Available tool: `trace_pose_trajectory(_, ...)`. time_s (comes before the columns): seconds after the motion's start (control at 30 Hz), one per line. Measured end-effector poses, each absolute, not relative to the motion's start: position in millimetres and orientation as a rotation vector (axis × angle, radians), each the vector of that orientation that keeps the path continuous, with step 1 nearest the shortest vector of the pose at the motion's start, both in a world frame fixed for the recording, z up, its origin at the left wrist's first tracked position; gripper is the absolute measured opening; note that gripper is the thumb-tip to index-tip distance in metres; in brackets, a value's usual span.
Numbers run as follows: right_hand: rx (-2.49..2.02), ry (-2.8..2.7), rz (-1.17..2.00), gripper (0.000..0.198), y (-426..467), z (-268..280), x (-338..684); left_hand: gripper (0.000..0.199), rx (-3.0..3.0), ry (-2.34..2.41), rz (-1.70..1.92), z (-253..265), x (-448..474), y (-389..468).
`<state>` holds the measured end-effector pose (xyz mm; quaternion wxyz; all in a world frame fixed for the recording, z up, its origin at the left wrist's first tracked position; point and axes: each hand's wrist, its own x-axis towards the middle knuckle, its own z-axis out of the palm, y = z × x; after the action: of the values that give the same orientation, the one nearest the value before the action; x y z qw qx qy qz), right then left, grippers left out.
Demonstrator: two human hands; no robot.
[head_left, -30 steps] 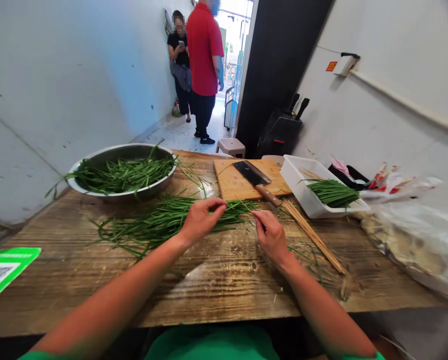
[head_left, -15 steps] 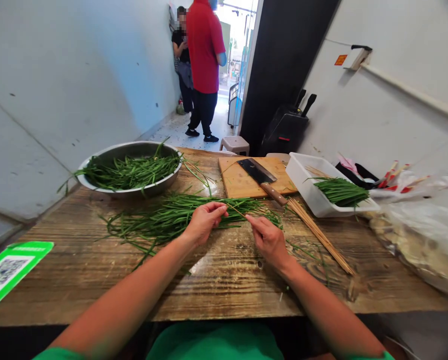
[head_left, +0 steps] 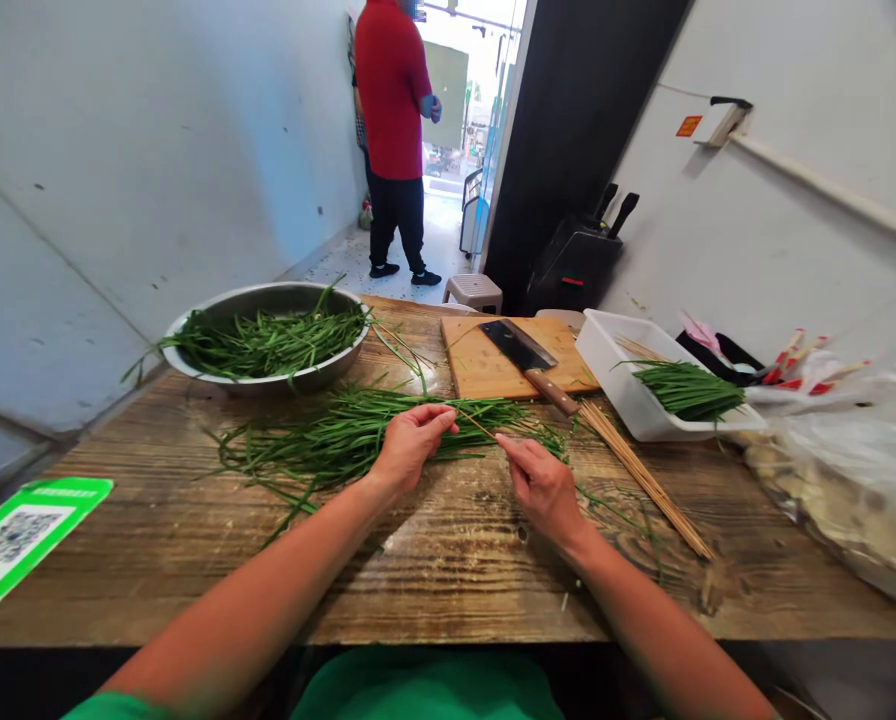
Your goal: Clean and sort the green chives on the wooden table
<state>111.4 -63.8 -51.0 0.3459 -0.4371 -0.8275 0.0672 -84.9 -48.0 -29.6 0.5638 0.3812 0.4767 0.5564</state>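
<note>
A thin bamboo skewer (head_left: 478, 424) slants between my two hands over the table. Its near end is pinched between the thumb and fingers of my right hand (head_left: 544, 488). At the far end, the closed fingertips of my left hand (head_left: 410, 445) meet the skewer; whether a stalk is pinched there too is too small to tell. Just behind and beneath my left hand lies a loose heap of garlic chives (head_left: 335, 430). To the right of my right hand, a bundle of bamboo skewers (head_left: 647, 485) rests on the table, close to the cleaver's handle.
A metal bowl (head_left: 328, 372) of chives stands back left. A cleaver (head_left: 519, 345) lies on a cutting board (head_left: 467, 365). Right of it, a white bin (head_left: 619, 390) holds neatly laid chives (head_left: 688, 390). Plastic bags (head_left: 853, 480) crowd the right edge. A person in red (head_left: 392, 100) stands beyond.
My hands keep nearly the same pose on the skewer. The view has shifted slightly. The person in red has turned a little and now mostly hides the second person.
</note>
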Motion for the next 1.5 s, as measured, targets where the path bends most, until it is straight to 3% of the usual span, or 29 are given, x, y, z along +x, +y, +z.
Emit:
trace_pose_trajectory(0.8, -1.087, -2.143, 0.182, 0.038, -65, -55, 107, 0.023, 1.389, 1.374, 1.408, -44, -81, -51)
trace_pose_trajectory(1.0, -1.060, -2.055, 0.221, 0.028, -63, -55, 103, 0.020, 2.148, 1.115, 1.042, -40, -75, -59)
trace_pose_trajectory(1.1, -1.105, -1.998, 0.235, 0.027, -59, -51, 107, 0.023, 2.367, 1.380, 1.032, -35, -87, -52)
trace_pose_trajectory(1.2, -1.131, -1.982, 0.250, 0.026, -57, -50, 111, 0.022, 2.566, 1.502, 0.773, -31, -93, -46)
trace_pose_trajectory(1.33, -1.144, -2.003, 0.290, 0.025, -57, -51, 111, 0.018, 2.682, 1.486, 0.516, -32, -87, -48)
trace_pose_trajectory(1.5, -1.162, -1.904, 0.362, 0.024, -58, -37, 114, 0.022, 2.667, 1.500, 0.548, -31, -79, -49)
